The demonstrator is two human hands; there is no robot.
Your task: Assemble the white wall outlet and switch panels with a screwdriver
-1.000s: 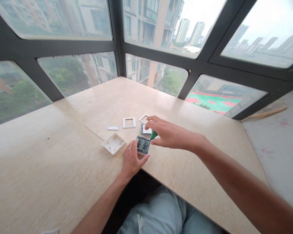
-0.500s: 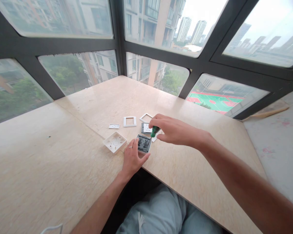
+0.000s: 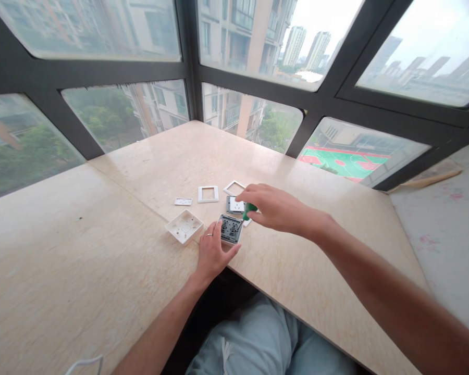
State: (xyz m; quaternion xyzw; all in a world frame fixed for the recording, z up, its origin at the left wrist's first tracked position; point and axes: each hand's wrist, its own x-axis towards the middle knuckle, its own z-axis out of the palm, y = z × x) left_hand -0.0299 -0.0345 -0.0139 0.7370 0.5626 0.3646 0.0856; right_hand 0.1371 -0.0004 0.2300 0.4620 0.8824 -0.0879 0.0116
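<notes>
My right hand is closed on the green handle of a screwdriver, whose shaft slants down to the right side of a wall switch. The switch has a dark grey face set in a white box. Around the left and near sides of it, my left hand is closed, gripping it at the counter's front edge. Just beyond lies a white socket module with a grey frame, partly covered by my right hand. An open white mounting box sits left of my left hand.
Two white cover frames, one square and one turned at an angle, lie behind the switch. A small white rectangular plate is to their left. Windows border the stone-patterned counter. A white cable shows at bottom left.
My right hand has shifted and turned slightly, with the screwdriver handle tilting a little to the right. My left hand and the switch stay nearly where they were.
</notes>
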